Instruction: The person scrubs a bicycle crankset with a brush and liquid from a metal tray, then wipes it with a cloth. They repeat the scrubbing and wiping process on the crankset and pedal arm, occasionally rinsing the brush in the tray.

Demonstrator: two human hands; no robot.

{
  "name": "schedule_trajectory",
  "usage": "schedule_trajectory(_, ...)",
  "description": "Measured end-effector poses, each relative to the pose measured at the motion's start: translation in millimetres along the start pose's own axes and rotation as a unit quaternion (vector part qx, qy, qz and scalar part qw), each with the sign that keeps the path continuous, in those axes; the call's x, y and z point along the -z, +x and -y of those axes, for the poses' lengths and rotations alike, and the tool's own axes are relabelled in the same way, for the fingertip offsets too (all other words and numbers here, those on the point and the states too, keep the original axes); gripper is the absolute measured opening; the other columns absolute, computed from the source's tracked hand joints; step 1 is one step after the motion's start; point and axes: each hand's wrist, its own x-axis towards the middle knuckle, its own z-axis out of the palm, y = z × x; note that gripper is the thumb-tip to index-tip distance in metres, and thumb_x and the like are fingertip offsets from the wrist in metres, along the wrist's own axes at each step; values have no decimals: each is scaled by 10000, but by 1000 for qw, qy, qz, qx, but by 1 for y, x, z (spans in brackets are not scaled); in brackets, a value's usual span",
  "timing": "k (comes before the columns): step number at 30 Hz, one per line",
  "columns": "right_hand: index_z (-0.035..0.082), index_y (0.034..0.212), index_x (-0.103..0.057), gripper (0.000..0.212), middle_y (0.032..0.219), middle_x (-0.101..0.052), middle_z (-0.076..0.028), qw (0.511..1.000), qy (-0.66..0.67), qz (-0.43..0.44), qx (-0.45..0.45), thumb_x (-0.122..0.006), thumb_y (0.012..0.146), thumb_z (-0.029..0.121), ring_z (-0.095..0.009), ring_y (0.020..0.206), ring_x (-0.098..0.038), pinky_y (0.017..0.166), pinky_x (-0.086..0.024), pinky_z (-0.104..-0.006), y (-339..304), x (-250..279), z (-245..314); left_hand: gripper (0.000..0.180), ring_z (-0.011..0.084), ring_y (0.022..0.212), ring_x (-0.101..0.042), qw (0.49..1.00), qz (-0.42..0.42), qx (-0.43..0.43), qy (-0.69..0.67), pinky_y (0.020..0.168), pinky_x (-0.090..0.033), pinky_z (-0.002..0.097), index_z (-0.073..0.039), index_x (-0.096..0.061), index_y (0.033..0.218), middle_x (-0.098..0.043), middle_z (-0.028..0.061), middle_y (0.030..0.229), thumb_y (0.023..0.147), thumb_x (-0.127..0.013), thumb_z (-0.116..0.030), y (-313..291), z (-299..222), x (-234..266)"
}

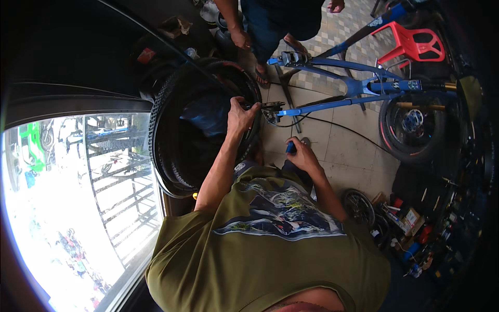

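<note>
A blue bicycle frame (358, 86) hangs in front of me, its rear end pointing left. At the lower rear tip sits a dark rear derailleur (271, 111), with a black cable (349, 130) curving away from it to the right. My left hand (240, 118) is just left of the derailleur, thumb toward it and fingers curled; what they hold, if anything, is hidden. Lower and nearer to me, my right hand (305, 157) is closed round a small tool with a blue handle (290, 147). The tool's working end cannot be made out.
Several bicycle tyres (158, 119) stand on the left beside a bright window (78, 208). Another person (280, 23) stands beyond the frame. A wheel (413, 125) lies at right, below a red plastic chair (416, 44). Tools and boxes (410, 221) crowd the lower right.
</note>
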Motion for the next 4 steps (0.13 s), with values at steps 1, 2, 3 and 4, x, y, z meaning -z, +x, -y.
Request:
schedule_trajectory(1, 160, 1219, -538, 465, 899, -705, -176, 1000, -9, 6, 5, -734, 808, 254, -359, 888, -704, 962, -401, -560, -1, -7, 13, 766, 376, 1079, -648, 1000, 19, -9, 1, 937, -504, 427, 36, -520, 1298, -649, 268, 1144, 789, -796, -465, 8, 7, 5)
schedule_trajectory(2, 166, 1226, -534, 474, 897, -709, -175, 1000, -17, 11, 9, -734, 809, 269, -348, 887, -708, 980, -379, -574, -2, -11, 25, 759, 376, 1145, -622, 999, 29, -21, 13, 984, -481, 423, 46, -541, 1293, -632, 277, 1198, 791, -790, -466, 16, 14, 8)
schedule_trajectory(3, 173, 1232, -531, 487, 897, -713, -184, 999, -33, 3, 19, -743, 806, 273, -354, 922, -707, 980, -393, -554, -5, -17, 26, 754, 375, 1212, -595, 998, 39, -33, 24, 1030, -459, 419, 56, -563, 1288, -615, 286, 1251, 793, -784, -468, 23, 16, 13)
schedule_trajectory(4, 180, 1238, -528, 499, 897, -716, -192, 998, -48, -4, 28, -752, 803, 277, -360, 957, -706, 980, -406, -534, -8, -22, 28, 754, 377, 1230, -590, 996, 55, -47, 46, 1039, -457, 409, 43, -548, 1316, -599, 290, 1296, 801, -773, -461, 26, 19, 17)
